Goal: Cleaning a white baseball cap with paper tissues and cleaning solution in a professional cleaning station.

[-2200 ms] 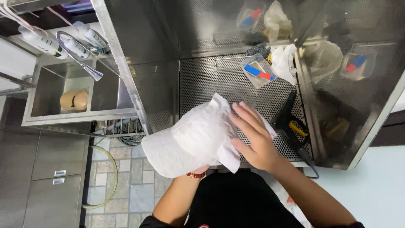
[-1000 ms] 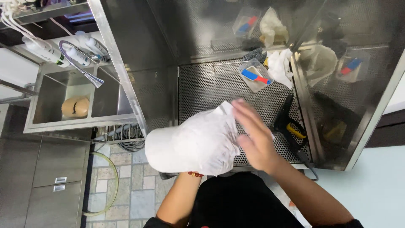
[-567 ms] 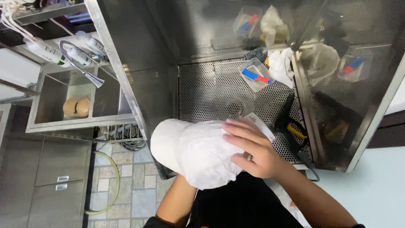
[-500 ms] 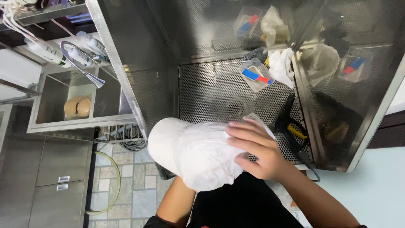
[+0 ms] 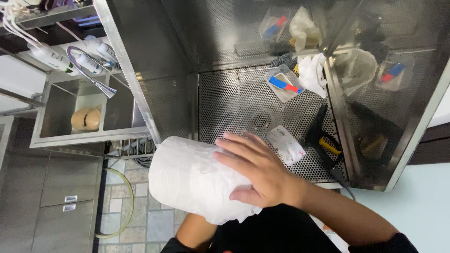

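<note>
Cloth, white and crumpled (image 5: 197, 180), is wrapped over a rounded shape held out in front of the person, above the tiled floor (image 5: 136, 220) and just off the near edge of the perforated steel counter (image 5: 234, 100). The right hand (image 5: 262, 173) lies flat on the cloth's right flank, fingers (image 5: 234, 147) spread open and pointing to about ten o'clock, palm pressed on the fabric. The left hand is hidden under the cloth, only its forearm (image 5: 194, 232) showing at six o'clock, so I cannot tell how its fingers stand.

Compared with half a second ago, the bundle looks more upright and tube-like, and the right hand has slid lower along its side.

A small white packet (image 5: 286, 145) lies on the counter at two o'clock from the hand, a black and yellow tool (image 5: 323, 138) just beyond it. A clear tub with a red and blue item (image 5: 283, 84) sits further back at one o'clock. A sink (image 5: 79, 117) lies at ten o'clock.
</note>
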